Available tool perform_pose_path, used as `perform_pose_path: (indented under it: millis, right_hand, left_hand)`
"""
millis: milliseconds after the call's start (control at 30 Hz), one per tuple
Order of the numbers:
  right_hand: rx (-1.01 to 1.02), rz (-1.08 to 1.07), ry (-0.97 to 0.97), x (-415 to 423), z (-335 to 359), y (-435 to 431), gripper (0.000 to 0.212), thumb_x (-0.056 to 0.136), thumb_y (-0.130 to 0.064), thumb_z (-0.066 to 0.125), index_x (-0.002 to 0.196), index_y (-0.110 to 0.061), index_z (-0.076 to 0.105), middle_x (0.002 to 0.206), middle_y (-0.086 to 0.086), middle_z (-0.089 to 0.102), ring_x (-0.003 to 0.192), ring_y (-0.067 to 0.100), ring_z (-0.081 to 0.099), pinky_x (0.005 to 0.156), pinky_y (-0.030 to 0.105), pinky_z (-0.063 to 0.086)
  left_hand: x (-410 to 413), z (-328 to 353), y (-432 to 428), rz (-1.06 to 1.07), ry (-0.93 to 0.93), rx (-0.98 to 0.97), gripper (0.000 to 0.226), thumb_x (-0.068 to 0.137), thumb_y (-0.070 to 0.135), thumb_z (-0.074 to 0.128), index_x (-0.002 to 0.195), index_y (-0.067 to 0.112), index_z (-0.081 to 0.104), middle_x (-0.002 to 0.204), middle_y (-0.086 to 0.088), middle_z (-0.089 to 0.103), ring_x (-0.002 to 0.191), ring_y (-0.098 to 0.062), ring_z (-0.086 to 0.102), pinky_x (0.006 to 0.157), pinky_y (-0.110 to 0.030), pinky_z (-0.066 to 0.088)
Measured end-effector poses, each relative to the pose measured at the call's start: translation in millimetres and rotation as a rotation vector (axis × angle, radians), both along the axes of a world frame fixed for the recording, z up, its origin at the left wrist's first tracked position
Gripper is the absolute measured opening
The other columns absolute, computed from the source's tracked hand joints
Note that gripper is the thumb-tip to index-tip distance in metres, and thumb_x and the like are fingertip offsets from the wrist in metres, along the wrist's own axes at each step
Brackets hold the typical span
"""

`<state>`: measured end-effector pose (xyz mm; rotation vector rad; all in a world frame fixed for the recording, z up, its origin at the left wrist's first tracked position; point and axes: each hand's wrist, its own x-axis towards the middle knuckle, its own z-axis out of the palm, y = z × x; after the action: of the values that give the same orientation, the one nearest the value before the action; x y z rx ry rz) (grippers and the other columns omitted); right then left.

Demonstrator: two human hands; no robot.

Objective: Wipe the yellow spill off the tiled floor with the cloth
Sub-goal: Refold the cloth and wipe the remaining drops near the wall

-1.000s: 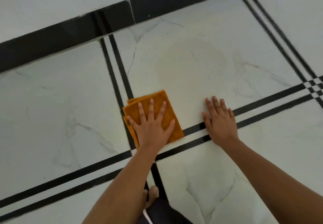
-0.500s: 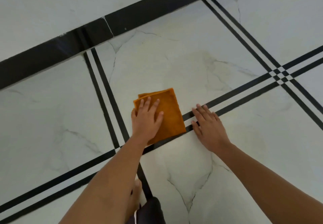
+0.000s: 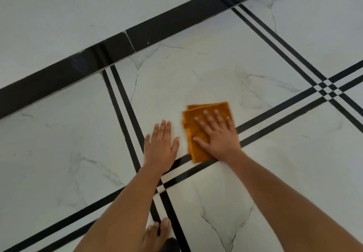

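A folded orange cloth point(image 3: 211, 107) lies on the white marble-look floor tile point(image 3: 167, 86), just above a pair of black stripes. My right hand point(image 3: 218, 136) presses flat on the cloth with its fingers spread. A short gap to the left, my left hand point(image 3: 160, 147) rests flat on the bare tile, holding nothing. A faint yellowish smear point(image 3: 222, 78) shows on the tile beyond the cloth; its edges are hard to make out.
A black skirting band point(image 3: 110, 53) runs diagonally across the top, with a pale wall above it. Double black stripes point(image 3: 284, 110) cross the floor in a grid. My bare foot point(image 3: 157, 234) is at the bottom, between my forearms.
The cloth has passed from under my left hand to under my right hand. My left hand now lies on bare tile to its left. The view has shifted.
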<state>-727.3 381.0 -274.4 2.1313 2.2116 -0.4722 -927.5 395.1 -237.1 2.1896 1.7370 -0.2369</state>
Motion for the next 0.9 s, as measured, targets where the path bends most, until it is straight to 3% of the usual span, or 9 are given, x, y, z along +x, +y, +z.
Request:
perform_pose_path:
  millis: [100,167,233,333,467,500,667,800,900]
  right_hand:
    - [-0.041,-0.354,0.024,30.9,1.1,12.3,0.066,0.086,-0.071,0.010,0.143,-0.046,-0.012,0.157,-0.008,-0.013,0.143,0.022,-0.016,0.114,0.048,-0.006]
    - [-0.033,-0.445,0.049,22.1,4.6,18.8,0.066,0.088,-0.068,0.009,0.144,-0.043,-0.015,0.156,-0.005,-0.017,0.142,0.025,-0.020,0.112,0.051,-0.011]
    - [-0.001,-0.350,0.028,17.9,1.9,13.7,0.065,0.085,-0.071,0.000,0.141,-0.046,-0.021,0.154,-0.006,-0.023,0.140,0.026,-0.024,0.110,0.052,-0.015]
    - [0.004,-0.168,-0.023,62.1,1.4,18.5,0.067,0.073,-0.077,-0.015,0.136,-0.054,-0.021,0.156,-0.009,-0.015,0.142,0.022,-0.021,0.112,0.051,-0.009]
    - [-0.023,-0.629,0.009,94.8,-2.0,80.2,0.060,0.087,-0.068,0.010,0.141,-0.051,-0.011,0.157,-0.007,-0.012,0.143,0.025,-0.016,0.113,0.055,-0.005]
    - [-0.019,-0.657,-0.004,88.2,-2.6,93.9,0.061,0.088,-0.067,0.011,0.142,-0.049,-0.010,0.157,-0.006,-0.013,0.143,0.027,-0.017,0.112,0.056,-0.006]
    - [0.068,-0.306,-0.058,103.8,-7.1,136.9,0.066,0.072,-0.076,-0.017,0.135,-0.059,-0.012,0.157,-0.013,-0.009,0.144,0.018,-0.014,0.113,0.051,-0.003]
    - [0.029,-0.660,-0.051,129.6,-8.0,201.5,0.056,0.089,-0.065,0.006,0.141,-0.051,-0.008,0.158,-0.009,-0.009,0.144,0.023,-0.012,0.113,0.054,-0.003]
    - [-0.015,-0.627,-0.055,109.9,-5.5,252.6,0.058,0.091,-0.062,0.012,0.144,-0.047,-0.008,0.158,-0.006,-0.012,0.143,0.027,-0.015,0.112,0.055,-0.007]
  left_hand:
    - [25.9,1.8,15.8,-0.057,-0.015,0.001,0.058,0.099,0.043,0.014,0.149,0.020,-0.004,0.158,0.001,-0.007,0.144,-0.017,-0.008,0.115,-0.042,0.002]
    - [44.2,1.2,31.2,-0.101,-0.031,0.018,0.058,0.099,0.043,0.014,0.149,0.020,-0.004,0.158,0.002,-0.007,0.144,-0.017,-0.009,0.115,-0.042,0.001]
    - [60.6,-0.5,48.4,-0.122,-0.040,0.044,0.058,0.099,0.044,0.014,0.149,0.021,-0.003,0.158,0.002,-0.007,0.144,-0.017,-0.010,0.114,-0.043,0.000]
    - [83.1,-8.1,84.2,-0.136,-0.060,0.100,0.059,0.099,0.045,0.016,0.150,0.021,-0.001,0.158,0.002,-0.007,0.144,-0.018,-0.010,0.114,-0.043,-0.001]
    - [110.6,-18.0,144.6,-0.164,-0.108,0.167,0.059,0.098,0.046,0.018,0.150,0.022,0.001,0.158,0.002,-0.004,0.144,-0.018,-0.009,0.114,-0.043,-0.003]
    - [116.4,-20.4,160.2,-0.166,-0.108,0.177,0.060,0.098,0.047,0.017,0.150,0.021,0.001,0.158,0.002,-0.004,0.144,-0.019,-0.008,0.114,-0.043,-0.003]
    - [130.8,-30.6,240.7,-0.018,-0.136,0.211,0.064,0.096,0.050,0.016,0.150,0.019,-0.001,0.158,-0.001,-0.002,0.144,-0.021,-0.006,0.114,-0.044,-0.001]
    - [123.2,-42.8,258.7,0.021,-0.112,0.224,0.069,0.094,0.054,0.016,0.149,0.016,-0.004,0.158,-0.002,-0.003,0.144,-0.021,-0.008,0.114,-0.046,-0.004]
    - [124.6,-51.8,260.5,-0.002,-0.079,0.227,0.074,0.092,0.057,0.012,0.148,0.014,-0.006,0.158,-0.004,-0.003,0.144,-0.024,-0.007,0.113,-0.048,-0.004]
